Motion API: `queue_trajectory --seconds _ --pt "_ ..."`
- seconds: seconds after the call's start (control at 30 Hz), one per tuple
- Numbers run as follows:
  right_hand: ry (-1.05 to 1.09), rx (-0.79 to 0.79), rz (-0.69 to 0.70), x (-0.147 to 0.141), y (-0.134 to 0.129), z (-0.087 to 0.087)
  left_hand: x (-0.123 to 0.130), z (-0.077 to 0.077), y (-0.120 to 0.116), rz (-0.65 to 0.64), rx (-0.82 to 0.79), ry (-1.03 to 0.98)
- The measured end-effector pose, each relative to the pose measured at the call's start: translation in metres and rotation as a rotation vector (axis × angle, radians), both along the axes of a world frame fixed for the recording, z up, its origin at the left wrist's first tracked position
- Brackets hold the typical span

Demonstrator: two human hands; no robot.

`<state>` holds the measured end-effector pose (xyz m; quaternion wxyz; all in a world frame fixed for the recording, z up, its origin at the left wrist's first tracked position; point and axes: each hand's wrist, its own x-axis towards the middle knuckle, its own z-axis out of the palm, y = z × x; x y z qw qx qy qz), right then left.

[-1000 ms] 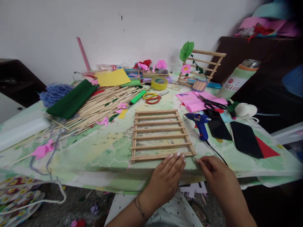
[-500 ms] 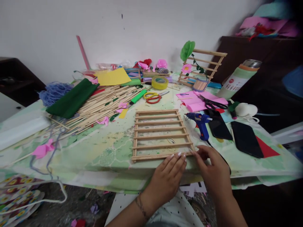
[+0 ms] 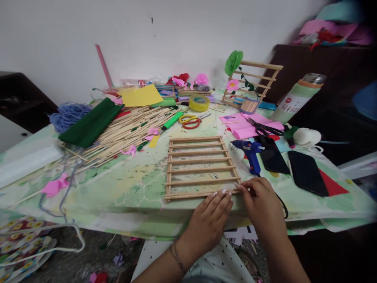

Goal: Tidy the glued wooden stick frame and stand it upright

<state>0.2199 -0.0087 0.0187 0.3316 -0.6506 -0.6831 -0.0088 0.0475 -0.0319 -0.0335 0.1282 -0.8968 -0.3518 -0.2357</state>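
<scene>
A ladder-like frame of thin wooden sticks (image 3: 200,170) lies flat on the table near its front edge. Fingers stretched out side by side, my left hand (image 3: 210,216) rests with its fingertips on the nearest rail. At the near right corner of the frame, my right hand (image 3: 263,202) is closed, thumb and forefinger pinching the end of the sticks. A blue hot glue gun (image 3: 250,153) lies just beyond my right hand, its cord running behind that hand.
Bamboo sticks (image 3: 118,133), dark green paper (image 3: 91,122) and blue yarn (image 3: 69,116) lie left. Scissors (image 3: 191,122) and yellow tape (image 3: 199,103) lie further back. Two phones (image 3: 308,173), black scissors (image 3: 263,127) and a bottle (image 3: 297,98) are right. A decorated stick frame (image 3: 260,74) stands behind.
My right hand has shifted slightly up and left, and its thumb and forefinger have drawn closer at the frame's corner. My left hand stays in place.
</scene>
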Motion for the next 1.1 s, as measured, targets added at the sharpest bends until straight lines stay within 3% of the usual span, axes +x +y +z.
queue_trajectory --seconds 0.1,0.23,0.4,0.57,0.7,0.97,1.1 --pt "0.136 0.040 0.010 0.003 -0.001 -0.004 0.000 0.001 0.000 0.002 0.000 0.008" --pt "0.498 0.030 0.089 0.008 -0.002 -0.016 0.000 0.002 0.000 0.002 0.000 0.028" --pt "0.731 -0.048 -0.010 0.007 -0.002 -0.023 0.001 0.001 0.000 0.013 -0.008 0.039" --pt "0.651 -0.011 -0.075 0.009 -0.003 -0.019 0.001 0.001 -0.001 0.012 -0.008 0.040" --pt "0.500 -0.076 -0.119 0.013 -0.008 -0.014 0.000 0.000 0.000 0.009 -0.010 0.041" --pt "0.247 -0.209 -0.094 0.012 -0.015 -0.008 0.001 0.001 0.000 0.010 -0.014 0.045" --pt "0.079 -0.176 -0.056 0.018 -0.018 -0.010 0.000 0.001 -0.001 0.008 -0.017 0.047"
